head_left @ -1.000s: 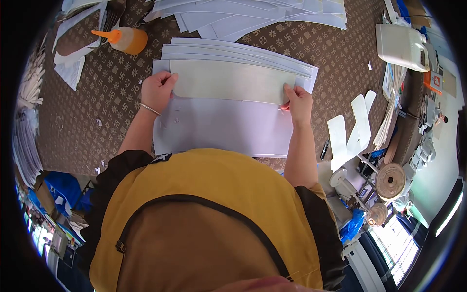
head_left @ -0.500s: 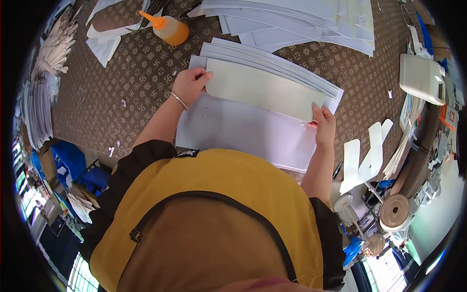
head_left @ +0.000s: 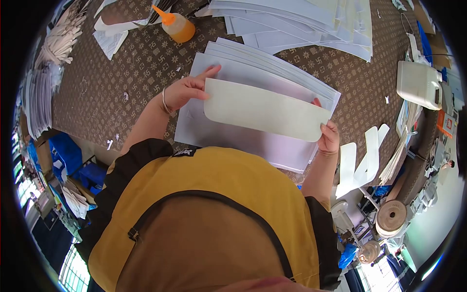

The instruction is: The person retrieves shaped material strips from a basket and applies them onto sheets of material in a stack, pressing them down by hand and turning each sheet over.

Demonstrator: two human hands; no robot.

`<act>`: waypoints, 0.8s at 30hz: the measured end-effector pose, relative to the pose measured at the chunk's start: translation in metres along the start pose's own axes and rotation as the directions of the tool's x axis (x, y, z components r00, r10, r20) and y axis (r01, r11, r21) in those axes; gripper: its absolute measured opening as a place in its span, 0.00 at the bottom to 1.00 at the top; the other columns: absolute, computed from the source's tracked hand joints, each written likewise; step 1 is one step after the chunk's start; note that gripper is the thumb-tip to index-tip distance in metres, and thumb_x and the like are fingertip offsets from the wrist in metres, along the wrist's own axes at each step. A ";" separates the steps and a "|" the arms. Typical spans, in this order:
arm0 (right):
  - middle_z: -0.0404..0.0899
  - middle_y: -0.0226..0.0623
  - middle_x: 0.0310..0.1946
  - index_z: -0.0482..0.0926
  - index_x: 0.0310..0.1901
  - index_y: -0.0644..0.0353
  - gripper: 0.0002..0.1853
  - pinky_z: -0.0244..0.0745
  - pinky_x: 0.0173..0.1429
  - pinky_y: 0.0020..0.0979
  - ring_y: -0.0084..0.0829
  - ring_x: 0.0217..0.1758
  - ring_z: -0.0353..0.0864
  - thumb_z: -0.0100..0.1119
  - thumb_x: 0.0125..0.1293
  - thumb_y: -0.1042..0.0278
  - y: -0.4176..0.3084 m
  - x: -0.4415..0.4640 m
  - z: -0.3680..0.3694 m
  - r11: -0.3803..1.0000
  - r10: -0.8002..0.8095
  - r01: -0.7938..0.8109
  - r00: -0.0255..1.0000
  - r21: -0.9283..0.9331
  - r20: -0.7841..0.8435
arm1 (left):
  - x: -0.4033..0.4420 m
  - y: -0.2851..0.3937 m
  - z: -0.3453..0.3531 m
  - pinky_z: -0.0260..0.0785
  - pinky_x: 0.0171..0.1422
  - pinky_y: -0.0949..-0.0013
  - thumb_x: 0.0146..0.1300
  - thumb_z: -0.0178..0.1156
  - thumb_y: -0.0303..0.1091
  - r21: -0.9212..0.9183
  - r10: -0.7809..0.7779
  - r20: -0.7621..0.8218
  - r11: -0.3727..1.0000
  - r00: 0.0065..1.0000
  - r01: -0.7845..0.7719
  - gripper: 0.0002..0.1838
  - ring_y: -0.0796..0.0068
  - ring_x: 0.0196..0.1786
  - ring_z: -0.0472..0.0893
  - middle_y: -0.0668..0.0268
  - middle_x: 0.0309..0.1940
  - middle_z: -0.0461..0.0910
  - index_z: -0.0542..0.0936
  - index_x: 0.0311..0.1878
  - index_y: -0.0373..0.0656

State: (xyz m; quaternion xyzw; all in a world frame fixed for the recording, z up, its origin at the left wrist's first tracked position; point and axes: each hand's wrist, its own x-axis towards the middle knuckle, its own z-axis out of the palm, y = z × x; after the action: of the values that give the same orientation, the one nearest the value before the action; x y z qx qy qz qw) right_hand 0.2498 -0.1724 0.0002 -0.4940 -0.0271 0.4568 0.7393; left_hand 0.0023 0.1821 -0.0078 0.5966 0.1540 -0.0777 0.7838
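A long cream-white strip with rounded lower corners (head_left: 265, 111) is held up over a stack of pale sheets (head_left: 233, 131). At the strip's left end, my left hand (head_left: 187, 90) has its thumb at the edge, with the index finger stretched out past it over the sheets. My right hand (head_left: 329, 134) grips the right end, thumb in front and a fingertip showing above the top edge. Several sheets of the stack fan out beyond the strip.
On the patterned table (head_left: 141, 92) lie a glue bottle with an orange nozzle (head_left: 177, 27), a large pile of sheets (head_left: 301, 24) at the back and cream strips (head_left: 372, 151) at the right. A white jug (head_left: 418, 83) stands at the right edge.
The strip has come off the stack's surface and moved toward my body, tilting up. My left index finger has spread away from the strip. The view has turned, shifting the table's things.
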 end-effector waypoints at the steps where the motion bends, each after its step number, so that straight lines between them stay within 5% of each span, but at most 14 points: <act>1: 0.81 0.36 0.39 0.78 0.44 0.68 0.11 0.71 0.48 0.23 0.24 0.41 0.79 0.55 0.62 0.73 0.007 0.001 -0.010 0.998 0.014 -0.017 0.998 -0.055 -0.060 | 0.000 0.002 0.003 0.50 0.67 0.65 0.55 0.60 0.31 -0.019 0.001 -0.050 1.000 0.999 -0.002 0.09 0.72 0.67 0.58 0.62 0.63 0.66 0.83 0.38 0.41; 4: 0.81 0.34 0.33 0.80 0.38 0.67 0.09 0.71 0.43 0.22 0.22 0.35 0.79 0.57 0.62 0.70 0.012 0.009 -0.015 0.986 0.028 -0.057 0.984 -0.158 -0.176 | 0.002 0.001 0.002 0.58 0.62 0.68 0.56 0.60 0.31 -0.053 0.002 -0.153 0.999 0.988 -0.011 0.06 0.76 0.61 0.67 0.63 0.57 0.72 0.82 0.33 0.39; 6: 0.79 0.32 0.25 0.78 0.30 0.65 0.09 0.69 0.35 0.21 0.19 0.28 0.76 0.59 0.61 0.67 0.010 0.016 -0.001 0.843 0.034 -0.154 0.972 -0.516 -0.234 | 0.005 -0.012 -0.006 0.66 0.45 0.75 0.58 0.59 0.33 0.100 -0.123 -0.442 0.978 0.889 0.185 0.07 0.81 0.41 0.75 0.67 0.39 0.77 0.81 0.32 0.39; 7: 0.78 0.31 0.21 0.77 0.26 0.65 0.12 0.68 0.31 0.21 0.18 0.25 0.74 0.59 0.61 0.65 0.010 0.018 0.007 0.719 0.027 -0.205 0.963 -0.664 -0.267 | 0.006 -0.011 -0.004 0.66 0.45 0.75 0.58 0.59 0.33 0.099 -0.127 -0.436 0.977 0.891 0.188 0.07 0.81 0.41 0.75 0.67 0.39 0.77 0.81 0.32 0.39; 10: 0.73 0.29 0.16 0.75 0.22 0.63 0.15 0.64 0.25 0.21 0.17 0.19 0.71 0.60 0.60 0.61 0.016 0.024 0.020 0.679 -0.033 -0.215 0.946 -0.702 -0.322 | 0.014 -0.003 0.005 0.61 0.26 0.81 0.62 0.57 0.34 0.104 -0.122 -0.580 0.969 0.805 0.222 0.10 0.87 0.22 0.69 0.74 0.23 0.73 0.78 0.29 0.38; 14: 0.71 0.28 0.13 0.75 0.21 0.62 0.17 0.62 0.21 0.21 0.17 0.16 0.68 0.61 0.60 0.58 0.018 0.027 0.025 0.628 -0.065 -0.250 0.927 -0.737 -0.370 | 0.021 -0.004 0.008 0.59 0.21 0.82 0.63 0.56 0.35 0.183 -0.064 -0.628 0.957 0.776 0.227 0.10 0.87 0.17 0.67 0.75 0.17 0.71 0.78 0.30 0.38; 24: 0.70 0.26 0.13 0.74 0.21 0.60 0.17 0.59 0.20 0.19 0.15 0.15 0.64 0.60 0.62 0.58 0.019 0.031 0.032 0.578 -0.081 -0.285 0.912 -0.765 -0.401 | 0.024 -0.015 0.006 0.61 0.22 0.81 0.62 0.58 0.35 0.179 -0.068 -0.657 0.953 0.751 0.243 0.10 0.87 0.18 0.68 0.74 0.18 0.73 0.78 0.31 0.37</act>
State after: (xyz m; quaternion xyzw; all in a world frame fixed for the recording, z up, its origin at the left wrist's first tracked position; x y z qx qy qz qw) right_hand 0.2393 -0.1269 -0.0109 -0.8576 -0.0540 0.3272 0.3932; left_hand 0.0212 0.1737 -0.0282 0.6667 0.4517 0.0474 0.5909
